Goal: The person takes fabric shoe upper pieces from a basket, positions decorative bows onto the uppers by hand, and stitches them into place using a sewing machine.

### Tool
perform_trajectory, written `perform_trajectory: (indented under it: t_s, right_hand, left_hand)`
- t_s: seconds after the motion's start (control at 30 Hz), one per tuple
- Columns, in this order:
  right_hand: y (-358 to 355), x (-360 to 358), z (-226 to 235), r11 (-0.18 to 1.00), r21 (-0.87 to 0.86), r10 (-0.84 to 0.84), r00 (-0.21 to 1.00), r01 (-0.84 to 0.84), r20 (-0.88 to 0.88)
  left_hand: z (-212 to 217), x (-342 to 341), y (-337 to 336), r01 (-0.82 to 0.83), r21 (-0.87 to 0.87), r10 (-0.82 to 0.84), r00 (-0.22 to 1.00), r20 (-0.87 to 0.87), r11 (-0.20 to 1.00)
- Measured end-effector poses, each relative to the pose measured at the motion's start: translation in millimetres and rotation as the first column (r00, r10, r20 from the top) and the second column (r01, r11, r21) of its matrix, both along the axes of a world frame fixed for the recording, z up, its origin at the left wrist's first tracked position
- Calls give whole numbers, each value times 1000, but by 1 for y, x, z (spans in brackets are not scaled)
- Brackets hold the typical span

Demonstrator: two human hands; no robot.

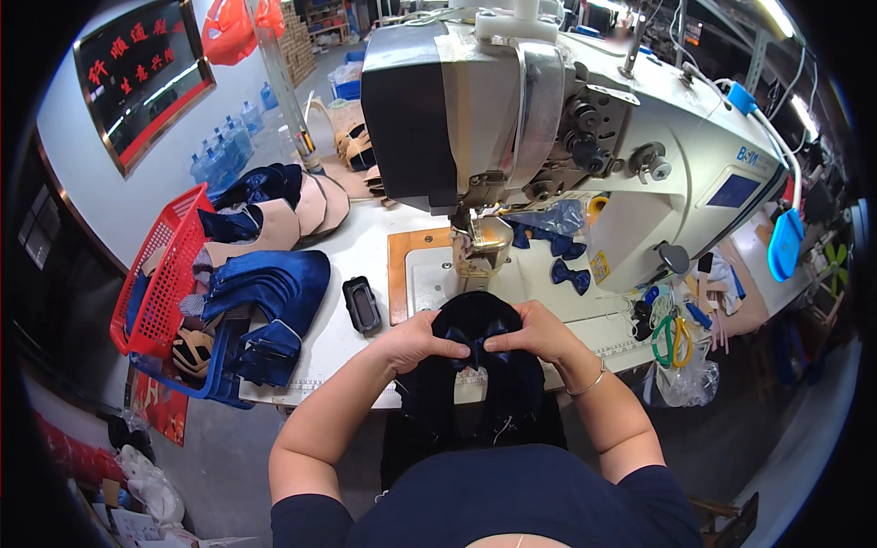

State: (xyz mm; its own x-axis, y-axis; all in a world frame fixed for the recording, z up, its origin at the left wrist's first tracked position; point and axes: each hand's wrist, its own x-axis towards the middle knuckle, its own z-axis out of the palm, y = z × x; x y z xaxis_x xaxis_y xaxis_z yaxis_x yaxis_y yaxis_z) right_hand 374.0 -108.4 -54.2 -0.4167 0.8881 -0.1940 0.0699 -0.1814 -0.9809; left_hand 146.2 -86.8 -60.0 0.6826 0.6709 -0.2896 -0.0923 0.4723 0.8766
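Observation:
A dark velvety shoe upper [443, 393] hangs over the table's front edge, below the sewing machine's needle area [475, 239]. On its upper part lies a small dark blue bow [477, 350]. My left hand [420, 342] grips the upper from the left, its thumb pressed on the bow. From the right, my right hand [541, 336] pinches it the same way, the two thumb tips almost meeting. The fingers beneath the upper are hidden. More blue bows [571, 277] lie on the table right of the needle.
A red basket [169, 265] and a blue basket [206, 374] stand at the left with stacked blue shoe pieces [265, 292]. Near them sits a small black oval case [362, 305]. Green-handled [662, 340] and yellow-handled scissors [681, 342] hang at the right edge.

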Motion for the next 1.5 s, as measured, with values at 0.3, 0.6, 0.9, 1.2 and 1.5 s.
perform_trajectory:
  t_s: [0.3,0.6,0.9,1.2,1.5]
  right_hand:
    - [-3,1,-3,1000,3,-9,997,9,-77]
    - [-6,1,-5,1000,23,-9,996,11,-85]
    - [-5,-6,-4,991,133,6,1000,-9,24]
    - [6,13,26,995,92,-37,996,44,-77]
    - [39,25,32,995,-25,-101,952,98,-288]
  left_hand:
    - [1,2,-4,-47,57,50,997,-60,997]
    - [0,8,-9,-67,165,85,991,-102,984]
    - [-6,10,-17,-166,186,182,981,-72,968]
    - [9,7,-4,-49,-163,69,991,113,985]
    - [32,27,23,-266,43,263,963,65,963]
